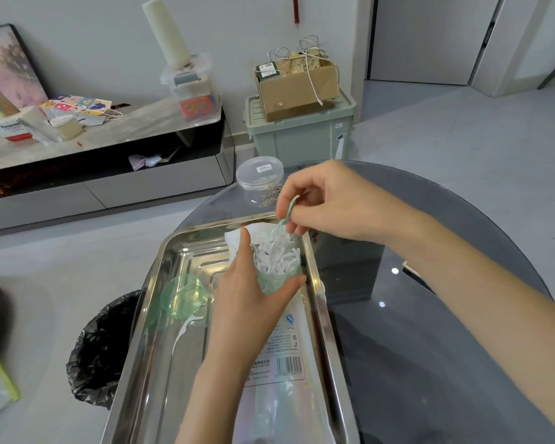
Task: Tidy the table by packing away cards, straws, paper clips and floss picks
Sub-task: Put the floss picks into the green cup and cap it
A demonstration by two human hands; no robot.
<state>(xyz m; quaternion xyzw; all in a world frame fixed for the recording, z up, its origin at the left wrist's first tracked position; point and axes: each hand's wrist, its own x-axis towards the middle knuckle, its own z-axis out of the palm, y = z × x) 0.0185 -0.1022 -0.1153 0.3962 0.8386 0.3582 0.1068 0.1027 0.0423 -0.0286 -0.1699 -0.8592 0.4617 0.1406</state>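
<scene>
My left hand (241, 290) grips a small clear green jar (277, 278) full of white floss picks, held over the steel tray (161, 315). My right hand (327, 203) pinches a green floss pick (286, 213) just above the jar's mouth, its tip pointing down into the jar. One white floss pick (185, 330) lies loose on the tray floor beside the jar's green lid (183, 299). A printed plastic packet (279, 363) lies in the tray under my left forearm. A clear tub of paper clips (261, 181) stands on the dark glass table (430, 331) beyond the tray.
A bin lined with a black bag (103, 344) stands on the floor left of the tray. A low TV cabinet (103, 161) with clutter runs along the far wall. A green storage crate (302, 133) carries a cardboard box (297, 86).
</scene>
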